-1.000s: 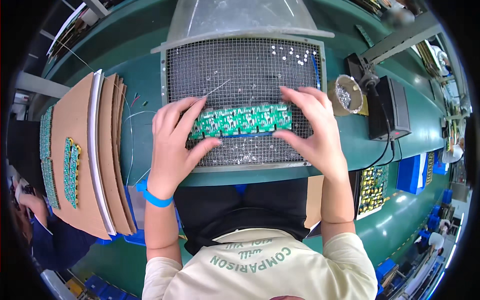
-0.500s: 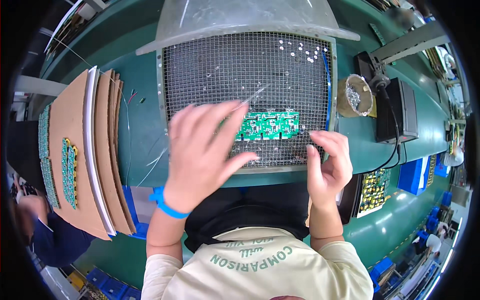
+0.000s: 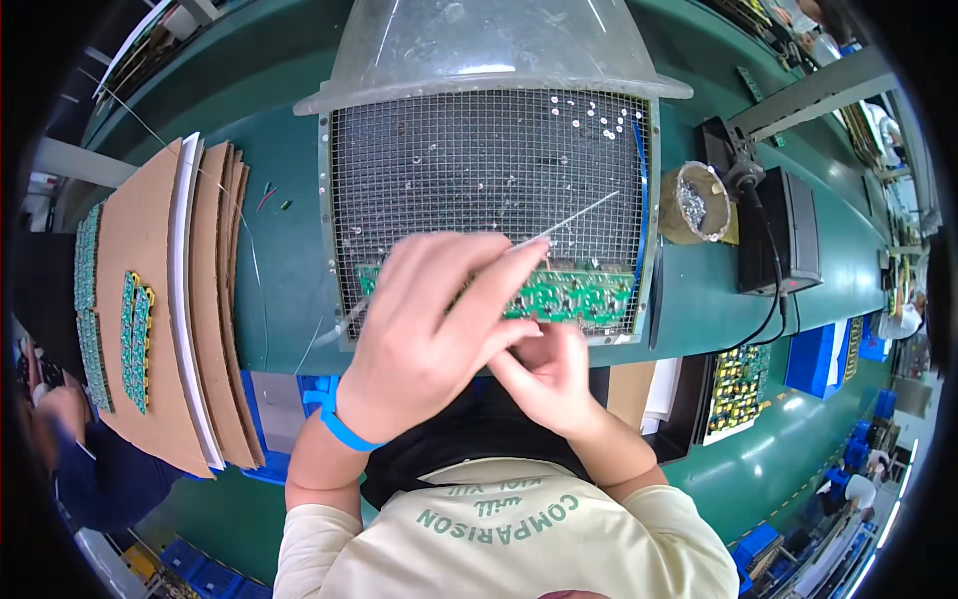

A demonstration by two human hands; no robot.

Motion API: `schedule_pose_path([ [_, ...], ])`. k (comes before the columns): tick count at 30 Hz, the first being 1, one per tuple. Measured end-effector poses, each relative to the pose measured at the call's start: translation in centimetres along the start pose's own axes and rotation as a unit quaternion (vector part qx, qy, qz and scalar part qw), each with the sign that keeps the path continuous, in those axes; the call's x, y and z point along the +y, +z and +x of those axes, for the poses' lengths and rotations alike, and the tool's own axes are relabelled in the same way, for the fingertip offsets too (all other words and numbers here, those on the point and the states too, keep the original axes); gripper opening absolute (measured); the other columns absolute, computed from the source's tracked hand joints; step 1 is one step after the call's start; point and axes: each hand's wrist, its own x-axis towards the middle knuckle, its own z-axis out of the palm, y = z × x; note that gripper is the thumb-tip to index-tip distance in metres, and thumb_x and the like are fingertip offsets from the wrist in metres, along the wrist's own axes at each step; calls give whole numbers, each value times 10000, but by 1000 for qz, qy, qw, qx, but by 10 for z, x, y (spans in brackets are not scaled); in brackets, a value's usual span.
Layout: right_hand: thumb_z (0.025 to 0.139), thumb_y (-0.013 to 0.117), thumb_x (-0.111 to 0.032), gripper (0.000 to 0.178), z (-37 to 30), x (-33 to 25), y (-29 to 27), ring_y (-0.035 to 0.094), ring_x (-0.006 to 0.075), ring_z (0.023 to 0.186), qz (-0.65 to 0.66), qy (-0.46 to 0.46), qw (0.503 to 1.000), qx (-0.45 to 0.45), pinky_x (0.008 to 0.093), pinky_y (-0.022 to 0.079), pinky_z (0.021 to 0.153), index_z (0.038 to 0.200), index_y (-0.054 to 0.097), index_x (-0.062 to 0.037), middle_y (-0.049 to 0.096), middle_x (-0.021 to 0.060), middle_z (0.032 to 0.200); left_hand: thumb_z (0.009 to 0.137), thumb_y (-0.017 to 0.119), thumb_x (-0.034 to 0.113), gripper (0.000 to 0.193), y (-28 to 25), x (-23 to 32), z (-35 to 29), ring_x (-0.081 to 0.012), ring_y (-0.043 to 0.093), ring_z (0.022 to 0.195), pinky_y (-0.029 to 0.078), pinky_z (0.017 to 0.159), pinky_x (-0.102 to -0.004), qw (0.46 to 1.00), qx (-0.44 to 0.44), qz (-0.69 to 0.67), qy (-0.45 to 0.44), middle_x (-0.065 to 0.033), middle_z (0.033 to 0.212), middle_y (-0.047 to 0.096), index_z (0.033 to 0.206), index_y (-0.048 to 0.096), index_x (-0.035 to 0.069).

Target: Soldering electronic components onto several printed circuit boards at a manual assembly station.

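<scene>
A strip of green circuit boards (image 3: 579,297) lies over the near part of a framed wire-mesh panel (image 3: 449,150). My left hand (image 3: 429,309), with a blue band at the wrist, reaches across the strip's left half and hides much of it. Between its fingers runs a thin pale wire (image 3: 584,212), whose end points up to the right. My right hand (image 3: 554,379) is closed at the strip's near edge, fingers curled against thumb, just below my left thumb. What lies between the two hands is partly covered.
A clear plastic hood (image 3: 479,45) covers the far side. On the right stand a cup of metal bits (image 3: 696,203) and a black box (image 3: 783,235) with cables. Cardboard sheets (image 3: 150,299) carrying boards lean at left. Small white pieces (image 3: 599,118) sit on the mesh.
My right hand has come left from the panel's right edge to the strip, closing its fingers. My left hand has lowered slightly, and the strip sits nearer to me.
</scene>
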Motion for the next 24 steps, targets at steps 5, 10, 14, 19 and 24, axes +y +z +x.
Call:
schedule_pose_path([
  [5, 822, 661, 73, 697, 15, -24, 16, 598, 292, 1175, 126, -75, 987, 70, 376, 484, 998, 1429, 324, 9, 532, 252, 1331, 679, 827, 158, 464, -3, 4, -7, -197, 615, 889, 476, 899, -412, 995, 12, 29, 90, -27, 1003, 625, 1119, 691, 101],
  [10, 854, 623, 69, 598, 1, -30, 0, 556, 332, 1227, 185, -178, 964, 75, 435, 475, 1017, 1392, 373, -4, 518, 272, 1336, 722, 793, 132, 398, -3, -4, -24, -149, 612, 922, 455, 958, -388, 985, 80, 72, 132, 18, 1023, 619, 1110, 703, 141],
  [14, 904, 609, 18, 437, -4, -20, -21, 585, 344, 1163, 90, -245, 963, 67, 479, 519, 955, 1305, 441, -26, 566, 269, 1251, 782, 723, 112, 351, -2, -3, -31, -115, 593, 946, 433, 985, -394, 973, 125, 104, 166, 40, 1043, 606, 1128, 714, 169],
  [19, 913, 635, -23, 241, 2, -20, -30, 633, 355, 1064, 75, -273, 956, 79, 510, 530, 928, 1123, 517, -23, 622, 258, 1145, 742, 789, 180, 369, -14, 5, -41, -156, 588, 954, 388, 1029, -451, 966, 155, 190, 81, 18, 1064, 608, 1103, 715, 162],
  [24, 915, 642, -43, 199, 2, -20, -36, 649, 359, 1018, 67, -290, 951, 80, 522, 535, 914, 1076, 527, -30, 633, 244, 1114, 681, 837, 209, 415, -32, -6, -35, -216, 598, 917, 403, 1007, -475, 971, 160, 174, -41, -31, 1019, 625, 1063, 714, 98],
])
